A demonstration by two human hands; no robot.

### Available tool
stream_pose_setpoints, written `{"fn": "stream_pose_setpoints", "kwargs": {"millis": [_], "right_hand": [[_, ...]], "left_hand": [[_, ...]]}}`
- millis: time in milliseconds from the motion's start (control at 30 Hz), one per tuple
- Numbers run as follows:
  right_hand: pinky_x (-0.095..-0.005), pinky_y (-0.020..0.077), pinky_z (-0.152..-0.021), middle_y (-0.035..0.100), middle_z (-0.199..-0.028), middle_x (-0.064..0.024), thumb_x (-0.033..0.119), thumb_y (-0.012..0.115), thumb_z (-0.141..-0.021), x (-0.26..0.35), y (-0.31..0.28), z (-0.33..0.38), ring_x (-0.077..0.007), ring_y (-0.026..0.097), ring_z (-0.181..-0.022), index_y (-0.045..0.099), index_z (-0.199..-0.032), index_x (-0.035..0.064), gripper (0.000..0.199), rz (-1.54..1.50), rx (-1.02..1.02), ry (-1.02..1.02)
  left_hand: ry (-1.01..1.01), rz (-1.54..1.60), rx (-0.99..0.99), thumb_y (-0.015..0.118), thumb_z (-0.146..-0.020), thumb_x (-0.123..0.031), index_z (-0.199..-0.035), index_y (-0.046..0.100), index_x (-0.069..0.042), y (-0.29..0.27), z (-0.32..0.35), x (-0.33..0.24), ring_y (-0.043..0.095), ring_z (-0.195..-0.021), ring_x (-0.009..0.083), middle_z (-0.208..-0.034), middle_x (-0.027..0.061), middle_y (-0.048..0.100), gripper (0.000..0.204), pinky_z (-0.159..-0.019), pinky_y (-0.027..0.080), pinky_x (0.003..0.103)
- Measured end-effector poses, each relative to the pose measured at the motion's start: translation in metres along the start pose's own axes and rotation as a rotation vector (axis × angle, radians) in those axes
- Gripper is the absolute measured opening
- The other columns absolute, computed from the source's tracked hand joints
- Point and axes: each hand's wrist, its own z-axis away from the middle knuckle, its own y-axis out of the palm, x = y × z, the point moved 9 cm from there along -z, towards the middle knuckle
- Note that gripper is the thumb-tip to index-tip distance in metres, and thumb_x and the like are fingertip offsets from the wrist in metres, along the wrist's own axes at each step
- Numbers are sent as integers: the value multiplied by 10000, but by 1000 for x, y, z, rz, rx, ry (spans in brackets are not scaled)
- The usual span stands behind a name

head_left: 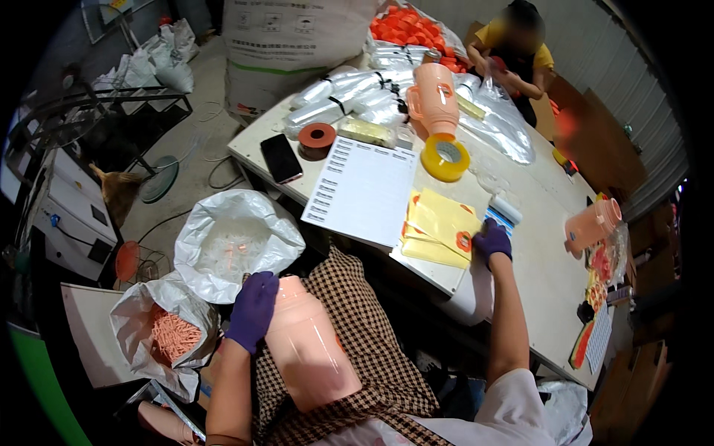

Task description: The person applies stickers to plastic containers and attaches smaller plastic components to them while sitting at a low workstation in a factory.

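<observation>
Across my checked apron lies a glossy pink flask body (309, 346), tilted, with its neck pointing up and away. My left hand (254, 308), in a purple glove, is closed around its neck side. My right hand (492, 241), also gloved in purple, reaches over the table to a blue-and-white roll of labels (506, 212). Its fingers are curled at the near end of the roll, and the fingertips are partly hidden. Just left of that hand lie yellow printed sheets (440, 223), overlapping the white label sheet (364, 186).
On the table (535, 290) are a phone (281, 158), brown tape (317, 139), yellow tape (445, 157), a pink handled flask (435, 100) and another pink flask (593, 224). Bags of clear parts (234, 245) and pink parts (177, 334) stand left. Another person (517, 56) sits across.
</observation>
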Motion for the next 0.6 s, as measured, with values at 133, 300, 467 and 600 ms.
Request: {"fn": "stream_pose_setpoints", "kwargs": {"millis": [133, 300, 467, 600], "right_hand": [[-472, 515, -939, 631, -1176, -256, 180, 632, -814, 10, -5, -9, -401, 632, -1083, 580, -1304, 59, 507, 68, 50, -79], [-422, 520, -865, 653, -1058, -182, 195, 630, -918, 139, -45, 37, -339, 647, -978, 649, -1242, 48, 356, -392, -281, -606], [-404, 536, -720, 638, -948, -135, 311, 638, -930, 299, -30, 97, -300, 662, -859, 701, -1191, 191, 294, -448, -172, -876], [-446, 542, -740, 632, -1006, -127, 390, 595, -942, 332, 24, 72, -322, 652, -894, 720, -1112, 224, 269, -263, -75, -816]], "left_hand": [[374, -281, -113, 727, -848, -145, -1204, 618, -24, -23, -13, -80, 605, -1113, 311, -1241, 163, 630, 391, -993, 455, 374], [742, -377, 110, 692, -885, -343, -1298, 583, -48, 33, -57, -141, 513, -1268, 366, -1366, 173, 568, 519, -1097, 369, 483], [633, -671, 355, 657, -860, -437, -1338, 557, -41, 110, -114, -94, 493, -1309, 338, -1405, 191, 542, 629, -1114, 324, 473], [554, -645, 515, 659, -850, -431, -1348, 552, -61, 132, -126, -75, 481, -1341, 315, -1439, 196, 520, 630, -1090, 335, 473]]}}
